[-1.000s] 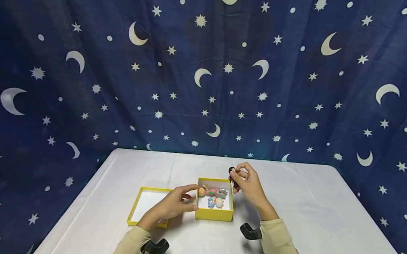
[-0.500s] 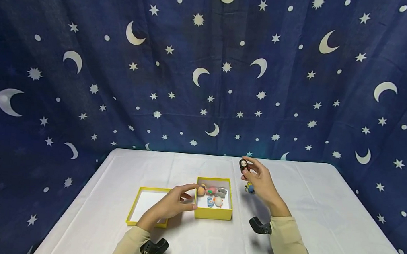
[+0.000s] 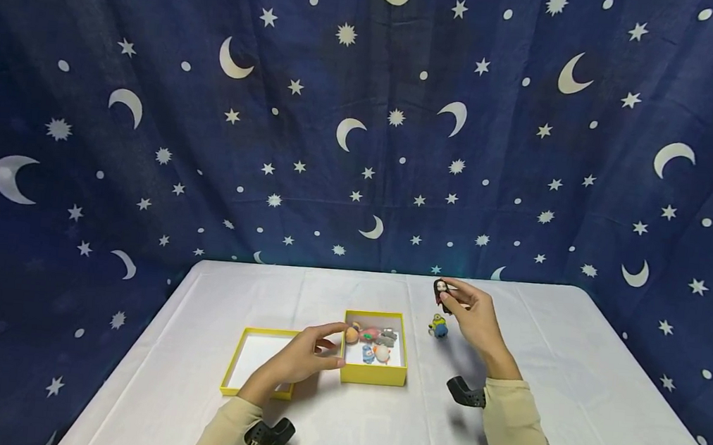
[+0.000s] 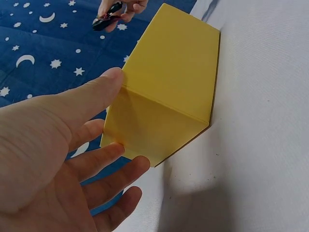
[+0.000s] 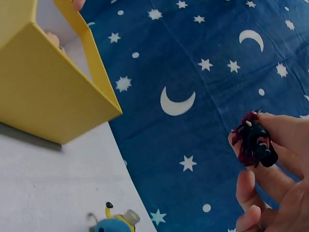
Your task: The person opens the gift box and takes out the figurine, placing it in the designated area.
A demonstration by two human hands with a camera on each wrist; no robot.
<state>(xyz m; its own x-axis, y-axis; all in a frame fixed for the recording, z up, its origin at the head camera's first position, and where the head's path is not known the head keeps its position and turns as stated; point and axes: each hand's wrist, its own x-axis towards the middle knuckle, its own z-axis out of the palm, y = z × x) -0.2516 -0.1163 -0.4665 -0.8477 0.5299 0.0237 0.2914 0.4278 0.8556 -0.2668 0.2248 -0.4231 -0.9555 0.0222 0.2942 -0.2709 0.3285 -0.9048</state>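
Note:
My right hand pinches a small long-haired doll figurine between thumb and fingers, above the table. In the right wrist view the figurine shows black and dark red parts. Just below it in the head view, a yellow and blue one-eyed minion figurine stands on the table. My left hand rests against the left side of an open yellow box, its fingers spread and loosely bent. From the left wrist, the thumb and fingertips touch the box's outer walls.
Inside the box lie several small toys, among them an orange one, a pink one, a grey one and a blue one. Left of it lies the yellow-rimmed lid, partly behind my left hand. A starry curtain hangs behind the table.
My right hand has moved from the box's right edge further right with the doll figurine, and the minion has come into view below it. My left hand stays at the box.

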